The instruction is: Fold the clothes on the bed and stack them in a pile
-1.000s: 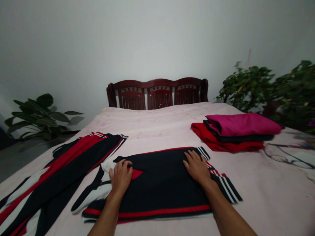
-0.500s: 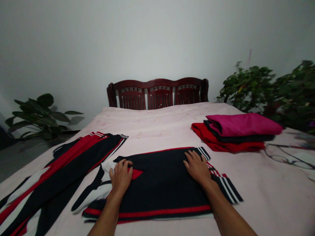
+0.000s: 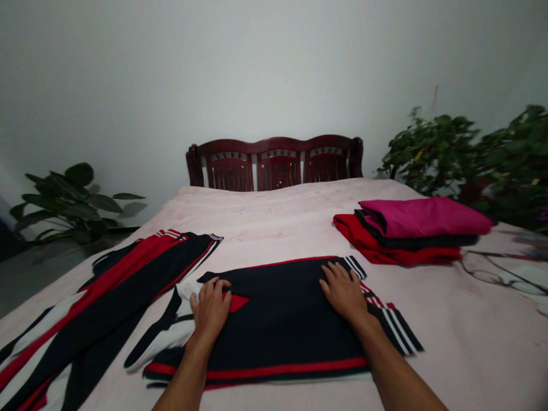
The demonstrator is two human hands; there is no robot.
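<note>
A folded navy jacket (image 3: 278,319) with red edging, white panels at its left end and striped cuffs at its right lies flat on the bed in front of me. My left hand (image 3: 212,305) rests on its left part, over the white panel and a red patch, fingers spread. On its right part, near the striped cuffs, my right hand (image 3: 342,288) lies flat with fingers apart. Neither hand grips the cloth. Another navy, red and white garment (image 3: 128,285) is spread lengthwise to the left.
A stack of folded clothes, topped by a magenta garment (image 3: 428,216), sits at the right. Eyeglasses (image 3: 488,277) lie beyond it. The pink bedsheet (image 3: 257,231) runs back to a dark wooden headboard (image 3: 278,165). Leafy plants (image 3: 432,148) stand at the right, another plant (image 3: 72,200) at the left.
</note>
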